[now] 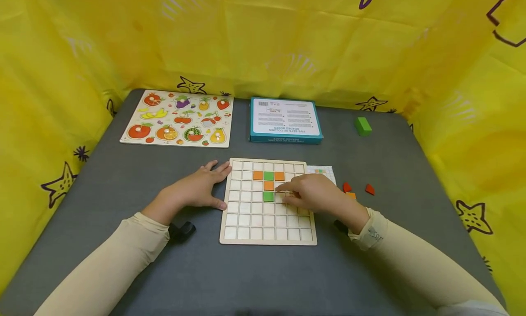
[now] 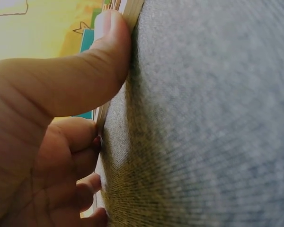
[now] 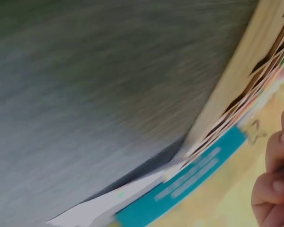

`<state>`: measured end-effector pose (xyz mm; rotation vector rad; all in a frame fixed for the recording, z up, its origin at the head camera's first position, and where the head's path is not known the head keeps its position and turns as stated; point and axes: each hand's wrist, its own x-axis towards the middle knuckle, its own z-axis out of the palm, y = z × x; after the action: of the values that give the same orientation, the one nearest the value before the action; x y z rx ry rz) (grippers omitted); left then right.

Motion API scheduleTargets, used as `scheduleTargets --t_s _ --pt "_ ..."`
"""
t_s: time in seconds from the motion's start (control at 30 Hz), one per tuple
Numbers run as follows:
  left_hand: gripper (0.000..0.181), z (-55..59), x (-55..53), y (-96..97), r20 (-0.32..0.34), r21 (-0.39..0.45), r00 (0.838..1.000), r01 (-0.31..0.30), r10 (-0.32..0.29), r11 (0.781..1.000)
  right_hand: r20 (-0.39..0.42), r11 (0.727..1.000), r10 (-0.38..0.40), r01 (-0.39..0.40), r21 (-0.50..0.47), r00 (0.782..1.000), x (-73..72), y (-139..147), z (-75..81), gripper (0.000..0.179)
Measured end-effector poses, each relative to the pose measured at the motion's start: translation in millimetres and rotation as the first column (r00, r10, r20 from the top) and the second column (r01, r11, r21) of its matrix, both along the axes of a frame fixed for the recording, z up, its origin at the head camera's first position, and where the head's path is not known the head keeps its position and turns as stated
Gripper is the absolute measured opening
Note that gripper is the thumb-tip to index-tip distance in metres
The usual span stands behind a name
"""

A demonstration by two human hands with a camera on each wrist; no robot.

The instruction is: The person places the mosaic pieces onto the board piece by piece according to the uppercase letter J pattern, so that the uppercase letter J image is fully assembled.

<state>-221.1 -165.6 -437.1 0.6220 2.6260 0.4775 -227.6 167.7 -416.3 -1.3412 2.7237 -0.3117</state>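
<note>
A wooden grid board [image 1: 244, 220] lies in the middle of the grey table. In its upper part, a row of orange, green and orange tiles [image 1: 279, 176] stands above an orange tile [image 1: 269, 186], with a green tile [image 1: 268, 196] below that. My left hand [image 1: 197, 188] rests at the board's left edge, thumb [image 2: 111, 42] against its side and fingers spread apart. Over the board's right half, my right hand [image 1: 316, 192] reaches in with its index fingertip right beside the middle orange tile. Its thumb is apart from the index finger; the other fingers look curled in the right wrist view.
A patterned paper card [image 1: 327, 171] sticks out from behind the board's right edge. Red pieces [image 1: 370, 189] and an orange piece [image 1: 350, 195] lie to the right. Farther back are a fruit puzzle board [image 1: 137, 115], a teal box [image 1: 285, 139] and a green block [image 1: 363, 126]. Yellow cloth [image 1: 263, 46] surrounds the table.
</note>
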Motion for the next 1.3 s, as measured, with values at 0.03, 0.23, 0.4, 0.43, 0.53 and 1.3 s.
scheduleTargets --t_s 0.03,0.23,0.4,0.43,0.53,1.3 --pt "0.112 -0.2 -0.6 0.1 0.001 0.002 1.0 0.004 -0.004 1.0 -0.02 1.0 0.012 -0.012 0.002 1.0 0.1 -4.6 -0.7 0.029" --pt "0.111 0.1 -2.0 0.3 0.008 -0.008 1.0 0.0 0.0 1.0 -0.1 0.999 0.015 -0.011 0.04 0.995 -0.5 -28.7 -5.0 0.025" --pt "0.111 1.0 -1.6 0.8 -0.002 0.0 1.0 0.004 -0.004 1.0 -0.092 0.999 -0.011 0.015 0.042 0.996 0.0 -34.0 -6.7 0.019" --pt "0.111 1.2 -1.4 1.1 -0.003 0.0 1.0 0.005 -0.005 1.0 -0.084 0.999 -0.018 0.021 0.037 0.996 0.4 -34.0 -6.7 0.018" --pt "0.112 2.5 -0.5 1.9 -0.003 -0.004 1.0 0.004 -0.004 1.0 -0.067 0.999 -0.026 0.028 0.026 0.997 1.2 -34.5 -7.2 0.016" --pt "0.111 5.9 1.2 0.9 0.005 -0.003 1.0 -0.003 0.003 1.0 0.165 0.889 -0.458 0.447 0.102 0.873 -7.4 137.0 24.2 0.029"
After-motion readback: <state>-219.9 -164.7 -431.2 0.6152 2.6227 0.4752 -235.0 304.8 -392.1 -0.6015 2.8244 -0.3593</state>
